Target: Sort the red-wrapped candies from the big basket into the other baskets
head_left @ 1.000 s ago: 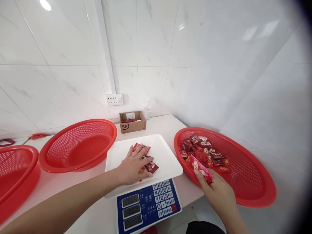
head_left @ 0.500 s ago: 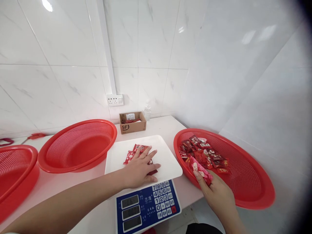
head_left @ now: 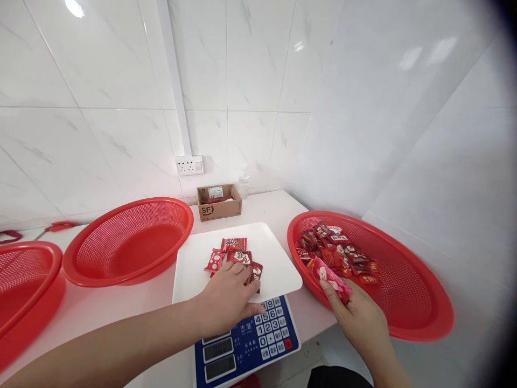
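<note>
Compared with before, the left hand (head_left: 226,293) is drawn back towards the keypad (head_left: 271,328), uncovering more red packets (head_left: 239,257) on the white tray (head_left: 279,264); it is loosely open over them. The right hand (head_left: 365,315) still grasps a pink packet (head_left: 331,280) at the right basket (head_left: 428,302).

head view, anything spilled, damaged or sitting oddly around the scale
Nothing looks spilled or damaged; the small red wrapped packets lie loosely on the white rectangular scale tray. The perforated red plastic basket on the right looks odd: it seems to jut past the white table, and what holds up that side is hidden.
</note>
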A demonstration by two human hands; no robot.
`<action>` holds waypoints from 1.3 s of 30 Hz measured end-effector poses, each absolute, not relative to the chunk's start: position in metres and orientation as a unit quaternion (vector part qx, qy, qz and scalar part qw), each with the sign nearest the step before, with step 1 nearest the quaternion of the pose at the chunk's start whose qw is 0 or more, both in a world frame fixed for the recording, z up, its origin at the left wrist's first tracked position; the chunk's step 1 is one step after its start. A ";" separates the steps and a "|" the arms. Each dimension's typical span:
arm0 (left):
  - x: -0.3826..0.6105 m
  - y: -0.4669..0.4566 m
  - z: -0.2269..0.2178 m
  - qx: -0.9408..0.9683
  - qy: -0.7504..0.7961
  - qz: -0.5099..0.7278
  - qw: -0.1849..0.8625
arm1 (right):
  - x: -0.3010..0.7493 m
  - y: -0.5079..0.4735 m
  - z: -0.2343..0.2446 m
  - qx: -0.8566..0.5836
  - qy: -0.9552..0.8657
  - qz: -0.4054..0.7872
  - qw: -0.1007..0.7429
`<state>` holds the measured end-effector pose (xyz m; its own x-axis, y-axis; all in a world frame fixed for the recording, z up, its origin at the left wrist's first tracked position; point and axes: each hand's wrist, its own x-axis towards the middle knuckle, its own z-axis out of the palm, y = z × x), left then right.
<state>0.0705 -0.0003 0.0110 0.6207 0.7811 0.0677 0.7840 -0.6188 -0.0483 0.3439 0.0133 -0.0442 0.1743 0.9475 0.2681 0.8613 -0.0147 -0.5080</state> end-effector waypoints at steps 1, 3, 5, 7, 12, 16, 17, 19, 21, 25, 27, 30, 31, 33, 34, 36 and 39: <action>0.071 -0.001 0.010 -0.901 -0.432 -0.023 0.034 | 0.344 0.013 -0.044 -0.709 -0.638 0.077 0.289; 0.072 -0.002 0.009 -0.903 -0.428 -0.028 0.026 | 0.344 0.013 -0.043 -0.708 -0.639 0.080 0.288; 0.072 -0.003 0.008 -0.903 -0.427 -0.034 0.017 | 0.343 0.013 -0.042 -0.707 -0.641 0.080 0.288; 0.071 -0.001 0.008 -0.904 -0.426 -0.042 0.002 | 0.343 0.013 -0.042 -0.704 -0.643 0.079 0.291; 0.057 0.022 0.015 -0.884 -0.450 -0.113 -0.058 | 0.344 0.013 -0.046 -0.696 -0.646 0.064 0.306; 0.037 0.047 0.019 -0.871 -0.473 -0.082 -0.103 | 0.345 0.013 -0.048 -0.688 -0.650 0.057 0.318; 0.034 0.051 0.019 -0.873 -0.469 -0.057 -0.121 | 0.345 0.013 -0.047 -0.688 -0.650 0.059 0.316; 0.032 0.054 0.015 -0.876 -0.459 -0.019 -0.148 | 0.345 0.012 -0.046 -0.691 -0.651 0.063 0.308; 0.035 0.053 0.010 -0.877 -0.455 -0.009 -0.157 | 0.344 0.013 -0.044 -0.698 -0.648 0.067 0.298; 0.045 0.049 0.005 -0.880 -0.444 -0.021 -0.165 | 0.343 0.013 -0.043 -0.708 -0.641 0.067 0.288; 0.047 0.048 0.006 -0.883 -0.436 -0.018 -0.172 | 0.343 0.013 -0.045 -0.707 -0.644 0.058 0.286; 0.045 0.049 0.014 -0.884 -0.430 -0.001 -0.186 | 0.345 0.013 -0.047 -0.699 -0.653 0.040 0.289; 0.044 0.049 0.016 -0.884 -0.427 0.006 -0.192 | 0.345 0.013 -0.048 -0.697 -0.655 0.036 0.290; 0.040 0.049 0.021 -0.884 -0.419 0.014 -0.205 | 0.345 0.013 -0.048 -0.698 -0.655 0.032 0.287; 0.038 0.049 0.022 -0.885 -0.416 0.015 -0.210 | 0.345 0.013 -0.048 -0.701 -0.653 0.032 0.285; 0.035 0.049 0.024 -0.884 -0.411 0.013 -0.220 | 0.345 0.013 -0.047 -0.704 -0.651 0.036 0.281; 0.031 0.048 0.024 -0.885 -0.407 0.001 -0.226 | 0.343 0.013 -0.046 -0.702 -0.652 0.042 0.283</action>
<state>0.0313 0.0484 0.0242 0.6692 0.7197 -0.1850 0.7203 -0.5671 0.3995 0.3433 0.0126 -0.0457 0.1465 0.9394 0.3098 0.8922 0.0098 -0.4515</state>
